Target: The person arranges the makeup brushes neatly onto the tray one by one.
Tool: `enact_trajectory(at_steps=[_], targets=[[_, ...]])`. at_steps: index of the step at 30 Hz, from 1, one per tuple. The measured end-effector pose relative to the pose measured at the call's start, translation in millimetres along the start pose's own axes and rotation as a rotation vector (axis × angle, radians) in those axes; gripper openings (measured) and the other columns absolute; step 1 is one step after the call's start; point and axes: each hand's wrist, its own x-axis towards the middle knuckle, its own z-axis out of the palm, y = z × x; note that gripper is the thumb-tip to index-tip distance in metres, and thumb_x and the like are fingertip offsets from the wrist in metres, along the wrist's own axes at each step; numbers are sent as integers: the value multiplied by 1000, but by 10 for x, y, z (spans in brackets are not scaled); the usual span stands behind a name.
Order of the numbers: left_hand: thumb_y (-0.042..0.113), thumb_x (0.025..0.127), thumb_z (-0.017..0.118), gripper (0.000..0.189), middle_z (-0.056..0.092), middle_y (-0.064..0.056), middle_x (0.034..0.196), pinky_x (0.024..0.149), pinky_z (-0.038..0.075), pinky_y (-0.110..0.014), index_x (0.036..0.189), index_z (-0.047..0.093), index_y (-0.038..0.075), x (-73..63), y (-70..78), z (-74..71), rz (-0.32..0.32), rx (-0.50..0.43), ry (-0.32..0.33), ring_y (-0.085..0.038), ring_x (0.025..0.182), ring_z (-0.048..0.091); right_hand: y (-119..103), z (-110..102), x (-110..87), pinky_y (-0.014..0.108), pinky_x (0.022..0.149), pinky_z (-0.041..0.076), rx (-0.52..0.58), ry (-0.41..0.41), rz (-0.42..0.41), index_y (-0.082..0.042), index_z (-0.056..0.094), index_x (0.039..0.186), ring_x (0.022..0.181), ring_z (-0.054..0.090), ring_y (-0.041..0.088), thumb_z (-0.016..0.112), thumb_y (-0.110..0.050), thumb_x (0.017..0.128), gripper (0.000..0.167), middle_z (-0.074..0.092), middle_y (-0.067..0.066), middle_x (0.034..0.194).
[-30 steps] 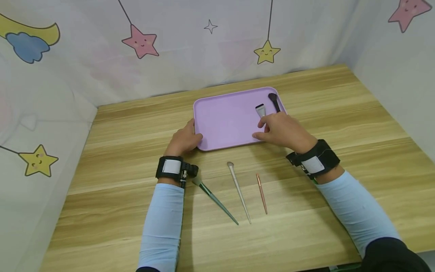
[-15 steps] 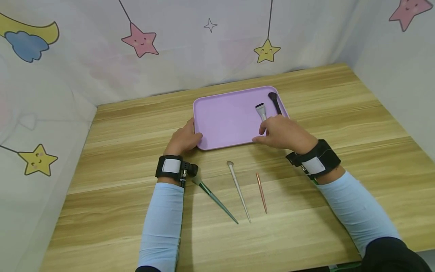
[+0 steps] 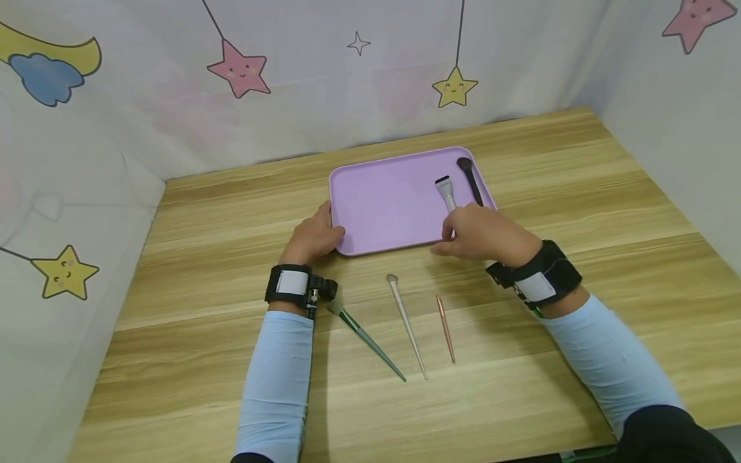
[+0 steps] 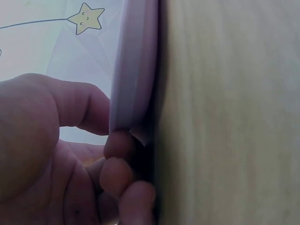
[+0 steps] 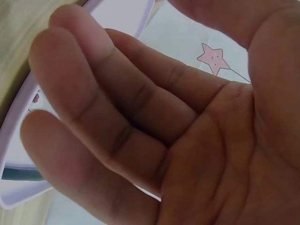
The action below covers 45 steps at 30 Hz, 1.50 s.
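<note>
My left hand [image 3: 314, 236] grips the near left corner of the lilac tray [image 3: 388, 199]. In the left wrist view, its thumb is at the rim and its fingertips are tucked under the edge. My right hand [image 3: 486, 231] hovers at the near right corner, its fingers loosely bent. The right wrist view shows its palm [image 5: 201, 154] bare. Just past its fingers, a flat-topped makeup brush [image 3: 444, 185] with a silvery ferrule lies in the tray, its handle end hidden by the hand. Beside that lies a black fluffy makeup brush [image 3: 466, 168], partly hidden too.
On the wooden table [image 3: 220, 360], before the tray, lie a green-handled brush [image 3: 370, 341], a slim pale brush [image 3: 407, 325] and a short copper-coloured stick [image 3: 445, 329]. A white curtain [image 3: 324, 96] with printed stars hangs behind the table.
My right hand has drawn slightly back toward the near right, uncovering more of both brushes in the tray. The left hand and the tray stay put.
</note>
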Motion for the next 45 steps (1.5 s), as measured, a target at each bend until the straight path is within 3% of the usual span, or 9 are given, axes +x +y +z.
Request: enact_trajectory(at_steps=[9,13,30,38,45], targets=[[27,95,45,79,41,-17,152,90,40,-44,163,10,7,7,-5,6,-7,-4,2,-38,115,50,-48,8,-31,40,69,53,-18,-40,12,1,75,103,77,64,20,73,-36,92,39,72,7,92],[27,95,45,79,41,-18,153,92,40,-45,163,10,7,16,-5,9,-9,0,3,-38,118,48,-82,7,-45,43,73,54,-44,-55,10,1,75,105,82,65,22,74,-38,91,41,73,9,99],[27,94,46,80,39,-18,154,96,39,-46,163,10,6,2,7,1,-6,-7,3,-38,118,48,-148,46,-65,40,69,52,-49,-105,17,-4,75,96,77,63,20,76,-39,89,36,69,3,89],[28,94,45,81,32,-18,160,107,34,-50,163,10,6,11,8,7,-14,5,1,-37,122,44,-156,75,-74,41,66,51,-51,-125,15,-7,76,93,77,63,20,75,-40,89,34,69,2,89],[28,94,46,81,34,-19,159,103,36,-49,162,10,5,20,3,6,-14,6,3,-38,121,45,-177,92,-91,35,61,49,-33,-129,-21,-9,74,81,67,60,17,77,-37,88,29,66,-2,76]])
